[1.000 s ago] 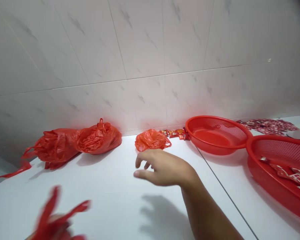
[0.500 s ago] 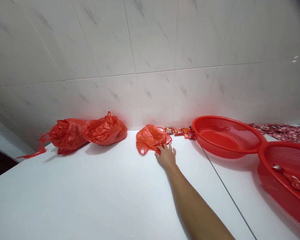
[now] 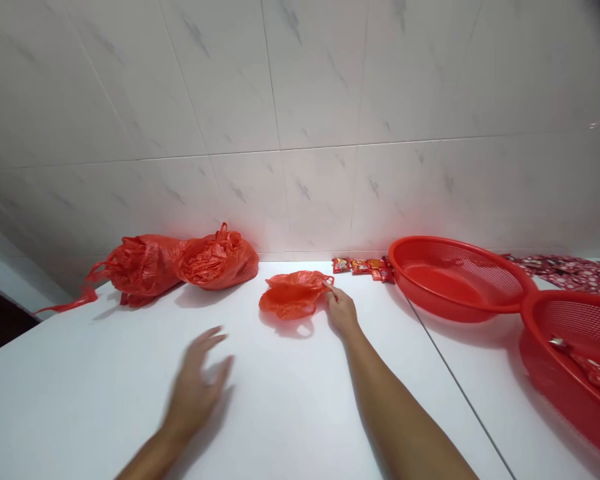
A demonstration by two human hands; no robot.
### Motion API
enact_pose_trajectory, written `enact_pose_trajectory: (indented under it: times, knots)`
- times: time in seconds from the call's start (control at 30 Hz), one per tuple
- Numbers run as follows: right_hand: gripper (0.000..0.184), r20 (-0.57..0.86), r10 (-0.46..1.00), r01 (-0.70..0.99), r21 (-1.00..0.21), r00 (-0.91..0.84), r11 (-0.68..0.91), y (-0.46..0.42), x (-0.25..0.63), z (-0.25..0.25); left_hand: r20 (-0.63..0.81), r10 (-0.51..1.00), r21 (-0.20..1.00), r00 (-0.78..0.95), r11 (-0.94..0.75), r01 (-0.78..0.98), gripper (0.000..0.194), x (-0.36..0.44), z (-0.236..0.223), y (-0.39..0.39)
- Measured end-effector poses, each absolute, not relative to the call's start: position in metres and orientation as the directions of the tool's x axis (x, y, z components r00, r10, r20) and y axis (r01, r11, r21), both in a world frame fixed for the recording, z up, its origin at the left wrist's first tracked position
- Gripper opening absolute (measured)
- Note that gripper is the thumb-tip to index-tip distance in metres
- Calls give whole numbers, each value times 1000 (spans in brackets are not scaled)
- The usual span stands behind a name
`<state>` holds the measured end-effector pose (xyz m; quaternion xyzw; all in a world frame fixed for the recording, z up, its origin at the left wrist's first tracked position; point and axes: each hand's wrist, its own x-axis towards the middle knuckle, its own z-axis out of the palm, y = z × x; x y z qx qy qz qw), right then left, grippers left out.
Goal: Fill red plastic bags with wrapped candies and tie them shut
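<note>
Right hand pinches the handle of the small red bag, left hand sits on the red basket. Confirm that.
Wrong on the left hand: the head view shows it blurred above the white counter, well away from the red basket. The right hand does pinch the handle of the small red bag.

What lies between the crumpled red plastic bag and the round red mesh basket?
The head view shows a row of small red printed packets by the tiled wall, between that bag and basket.
</note>
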<state>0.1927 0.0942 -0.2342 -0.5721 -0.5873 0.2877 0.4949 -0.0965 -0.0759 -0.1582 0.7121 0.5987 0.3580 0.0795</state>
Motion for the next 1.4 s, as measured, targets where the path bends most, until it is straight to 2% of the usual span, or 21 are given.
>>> enact_pose_trajectory:
  times: [0.13, 0.2, 0.27, 0.33, 0.43, 0.6, 0.8, 0.87, 1.0, 1.1, 1.17, 1.23, 1.3, 1.4]
  knots:
    - [31, 196, 976, 334, -917, -97, 218, 86, 202, -230, 517, 808, 352, 282, -501, 791, 68, -27, -217, -8]
    - [27, 191, 969, 311, -922, -156, 231, 77, 208, -229, 517, 799, 267, 307, -491, 829, 74, 7, -230, 24]
    - [28, 200, 968, 292, -926, -153, 238, 67, 215, -231, 499, 817, 221, 291, -444, 868, 68, 24, -232, 46]
    - [33, 217, 972, 270, -934, -94, 235, 61, 220, -235, 479, 829, 201, 289, -424, 883, 53, 21, -231, 58]
    - [37, 223, 975, 223, -950, -1, 218, 59, 224, -240, 483, 842, 192, 240, -369, 909, 42, -5, -229, 66]
    - [31, 205, 966, 152, -972, 160, 181, 67, 223, -242, 544, 838, 197, 48, -183, 963, 53, -40, -221, 74]
    - [34, 173, 927, -134, -964, 332, 228, 76, 225, -240, 566, 815, 266, -121, -42, 963, 48, -41, -219, 80]
    - [35, 147, 936, -264, -935, 321, 237, 77, 228, -239, 515, 842, 285, -161, 9, 959, 58, -41, -223, 83]
    - [32, 93, 977, -446, -879, 190, 170, 76, 236, -237, 403, 884, 341, -235, 93, 935, 88, -45, -231, 89]
    - [37, 91, 986, -510, -847, 137, 149, 71, 240, -232, 499, 835, 388, -232, 25, 921, 97, -44, -227, 85]
    - [39, 135, 987, -495, -855, 82, 158, 65, 238, -227, 659, 746, 354, -97, -194, 915, 98, -36, -220, 77]
    - [37, 212, 976, -386, -905, -41, 180, 55, 229, -222, 781, 607, 231, 143, -495, 838, 96, -24, -216, 67]
    - [30, 332, 919, -130, -942, -211, 310, 42, 216, -217, 789, 509, 153, 344, -705, 693, 93, -11, -216, 58]
    - [33, 453, 815, 178, -824, -360, 537, 25, 200, -212, 679, 579, 226, 452, -750, 621, 81, -1, -221, 54]
